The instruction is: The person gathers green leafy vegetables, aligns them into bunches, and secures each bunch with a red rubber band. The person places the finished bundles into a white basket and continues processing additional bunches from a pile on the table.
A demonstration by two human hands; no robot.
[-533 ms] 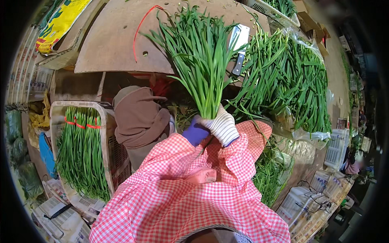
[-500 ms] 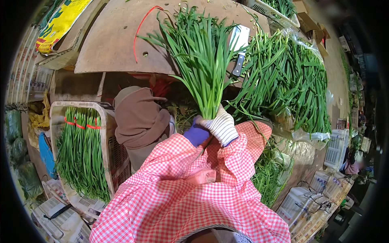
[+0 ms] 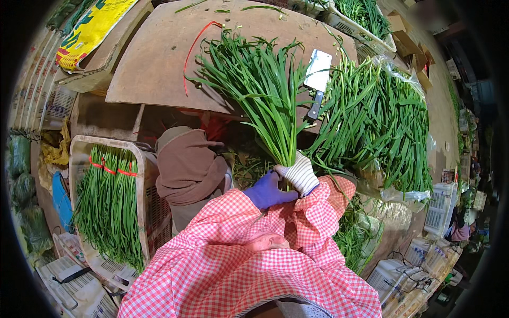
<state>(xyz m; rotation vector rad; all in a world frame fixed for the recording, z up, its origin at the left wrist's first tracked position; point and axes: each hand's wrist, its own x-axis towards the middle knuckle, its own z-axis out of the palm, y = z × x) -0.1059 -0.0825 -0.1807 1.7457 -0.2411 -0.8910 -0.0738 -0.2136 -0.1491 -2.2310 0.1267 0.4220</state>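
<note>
My right hand [image 3: 298,174], in a white striped glove, is closed around the base of a loose bunch of long flat green leaves [image 3: 260,90]. The leaves fan up and leftward over the board. My left hand [image 3: 268,191], in a purple glove, is just below and left of it, thumb and fingers apart in a curve beside the stem ends. A cleaver [image 3: 318,71] with a black handle lies right of the bunch. A large pile of similar leaves [image 3: 382,127] is on plastic at the right. A red tie [image 3: 189,58] lies on the board [image 3: 143,69].
At left, a crate [image 3: 139,201] holds red-banded green bundles [image 3: 106,206]. Brown cloth [image 3: 188,164] lies beside it. A yellow printed sack [image 3: 90,32] rests upper left, another crate [image 3: 354,37] of greens upper right. Stacked crates [image 3: 392,281] line the lower right. A person [image 3: 460,230] is far right.
The view has shifted, so the surroundings sit lower in the picture. The bunch leans further left. My left hand has slid down from the bunch's base and loosened, its thumb now apart from the fingers.
</note>
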